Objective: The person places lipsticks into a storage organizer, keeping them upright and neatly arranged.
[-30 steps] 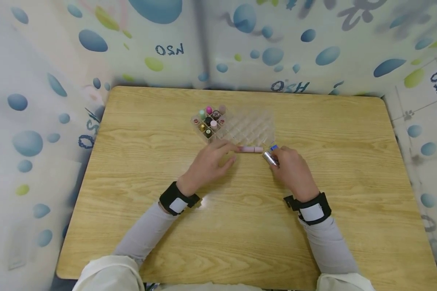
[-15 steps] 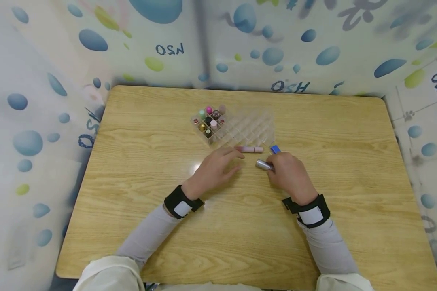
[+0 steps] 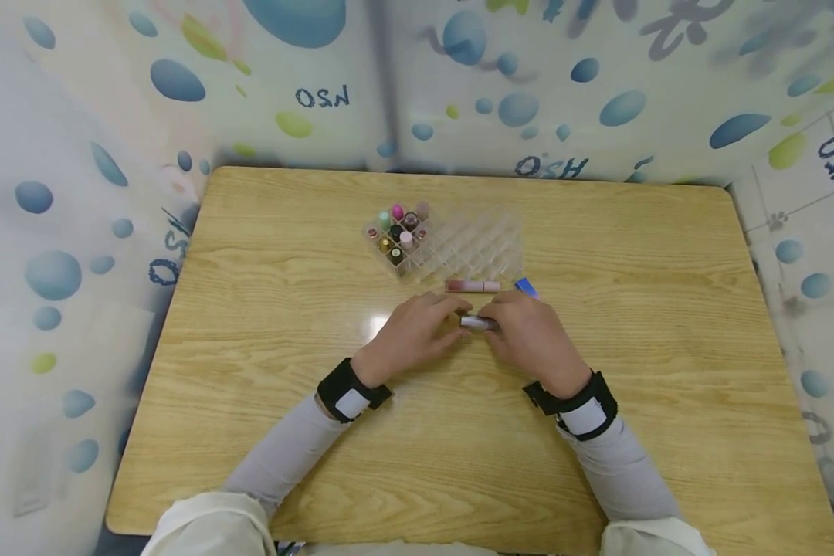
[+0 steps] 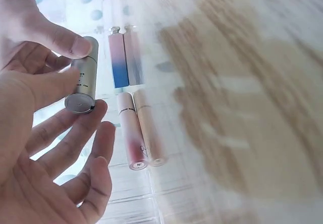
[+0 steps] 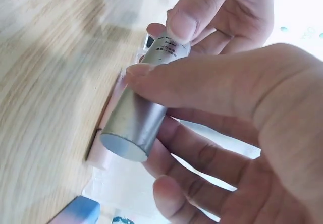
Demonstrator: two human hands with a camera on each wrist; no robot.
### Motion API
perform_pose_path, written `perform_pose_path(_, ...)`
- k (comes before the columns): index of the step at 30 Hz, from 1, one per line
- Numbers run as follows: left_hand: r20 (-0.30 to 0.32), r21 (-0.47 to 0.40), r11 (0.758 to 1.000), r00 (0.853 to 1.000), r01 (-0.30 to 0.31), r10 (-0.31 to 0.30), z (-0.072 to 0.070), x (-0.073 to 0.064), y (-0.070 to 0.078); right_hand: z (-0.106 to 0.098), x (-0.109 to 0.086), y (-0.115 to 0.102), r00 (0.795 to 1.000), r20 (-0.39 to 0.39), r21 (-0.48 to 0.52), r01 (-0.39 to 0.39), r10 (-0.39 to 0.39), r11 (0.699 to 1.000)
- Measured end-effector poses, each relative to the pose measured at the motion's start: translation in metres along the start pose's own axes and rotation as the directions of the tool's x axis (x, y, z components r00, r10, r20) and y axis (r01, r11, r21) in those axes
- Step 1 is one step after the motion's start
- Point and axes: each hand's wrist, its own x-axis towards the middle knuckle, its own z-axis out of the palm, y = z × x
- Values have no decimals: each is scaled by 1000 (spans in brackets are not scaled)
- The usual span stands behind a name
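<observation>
A silver lipstick tube (image 3: 478, 322) is held between my two hands in front of the clear organizer (image 3: 483, 239). My right hand (image 3: 531, 336) pinches one end, its thumb along the side, as the right wrist view shows on the tube (image 5: 136, 118). My left hand (image 3: 413, 332) has thumb and fingers around the other end; its lower fingers spread loosely under the tube (image 4: 85, 77) in the left wrist view. Just beyond the hands lies a pink lip gloss tube (image 3: 472, 286). To its right, a blue-ended pink tube (image 3: 526, 287) lies partly behind the right hand.
The organizer's left-hand cells hold several upright lipsticks and small cosmetics (image 3: 398, 232). The wooden table (image 3: 285, 255) reaches back to a wall (image 3: 417, 93) printed with blue and green spots.
My right hand has carried the silver tube left and nearer to me, away from the blue-ended tube. My left hand has moved slightly right and nearer, and now holds the tube's other end.
</observation>
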Motion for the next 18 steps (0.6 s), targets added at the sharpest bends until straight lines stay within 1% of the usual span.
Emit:
perform_pose_path(3,-8,-12,1000,1000,22,-22,-1,-1,-2,2,2,-1,1000,-14,14,16,-16,1000)
perform_pose_path(6,-24,-33,998,998,57,-57,-3,-1,-3,4,3,1,998,-52,15,31,-30,999)
perform_pose_path(10,-51,-64,995,995,80,-83,-9,-2,-6,4,4,9,998,-61,37,18,-16,999)
perform_pose_path(12,-63,-82,993,994,82,-87,-12,-2,-8,4,4,14,999,-51,74,5,-1,997)
perform_pose_path(14,-77,-100,992,993,78,-86,-14,-3,-10,3,4,19,999,-48,133,-3,9,991)
perform_pose_path(18,-84,-116,990,992,86,-96,-17,-5,-13,3,6,24,998,-59,248,2,13,969)
